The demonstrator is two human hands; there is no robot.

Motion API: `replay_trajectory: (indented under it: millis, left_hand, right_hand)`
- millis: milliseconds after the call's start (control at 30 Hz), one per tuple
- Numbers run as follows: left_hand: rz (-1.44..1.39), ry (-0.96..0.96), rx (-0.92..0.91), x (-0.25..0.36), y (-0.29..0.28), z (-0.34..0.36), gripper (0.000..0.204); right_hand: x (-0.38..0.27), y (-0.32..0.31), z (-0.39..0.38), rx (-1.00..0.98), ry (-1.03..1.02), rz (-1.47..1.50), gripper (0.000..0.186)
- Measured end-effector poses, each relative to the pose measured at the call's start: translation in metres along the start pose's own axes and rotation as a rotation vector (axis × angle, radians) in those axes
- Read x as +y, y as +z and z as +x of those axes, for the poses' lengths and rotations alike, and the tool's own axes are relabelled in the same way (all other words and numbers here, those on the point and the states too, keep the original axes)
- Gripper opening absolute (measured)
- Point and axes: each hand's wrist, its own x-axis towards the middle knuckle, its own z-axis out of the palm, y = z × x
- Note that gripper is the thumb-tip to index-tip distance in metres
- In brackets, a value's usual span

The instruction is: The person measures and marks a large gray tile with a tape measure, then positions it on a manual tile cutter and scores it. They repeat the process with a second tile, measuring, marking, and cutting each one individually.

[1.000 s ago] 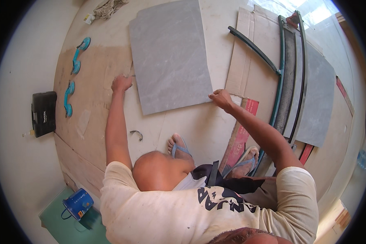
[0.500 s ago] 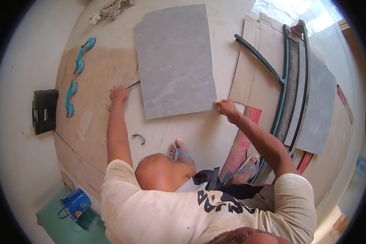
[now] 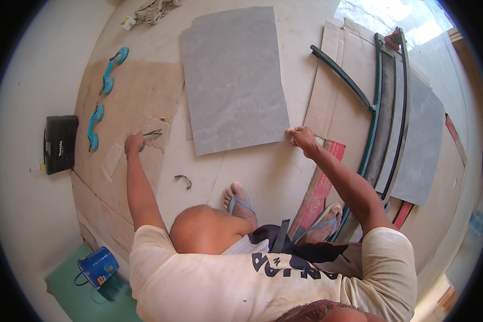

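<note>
A large grey tile [image 3: 233,80] lies in front of me, with a stepped corner at its far left. Its near right corner sits between the closed fingers of my right hand [image 3: 304,140]. To the left, over the brown board [image 3: 129,96], my left hand [image 3: 134,143] is closed round a dark, slim, pointed tool [image 3: 152,134]. The tip looks forked, but its exact kind is unclear. This tool is apart from the tile. A thin dark curved strip [image 3: 183,181] rests on the floor near my knee.
Two turquoise suction-cup lifters [image 3: 95,127] lie at the left, beside a black tool case [image 3: 60,145]. A long tile cutter [image 3: 378,123] with its handle [image 3: 341,75] stands on cardboard at the right, over another grey tile [image 3: 421,145]. A blue bucket [image 3: 98,267] is at lower left.
My left hand has drawn the pointed tool left and nearer, away from the tile's left edge. The tile has shifted very slightly; my right hand remains at its corner.
</note>
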Motion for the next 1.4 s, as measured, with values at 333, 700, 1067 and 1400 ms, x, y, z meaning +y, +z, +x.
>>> replay_trajectory:
  millis: [333, 700, 1067, 1400]
  left_hand:
    - [-0.645, 0.143, -0.338, 0.108, -0.01, -0.065, 0.031]
    - [-0.918, 0.338, -1.114, 0.216, -0.003, -0.226, 0.034]
    - [-0.906, 0.193, -1.48, 0.234, 0.027, -0.334, 0.051]
    - [-0.9, 0.488, -1.27, 0.217, 0.03, -0.34, 0.034]
  right_hand:
    - [0.015, -0.006, 0.005, -0.004, -0.074, -0.143, 0.032]
    - [-0.064, 0.043, -0.087, -0.155, -0.598, -0.577, 0.084]
    - [-0.072, 0.048, -0.123, -0.313, -0.431, -0.784, 0.096]
    - [-0.061, 0.039, -0.126, -0.462, -0.246, -0.656, 0.086]
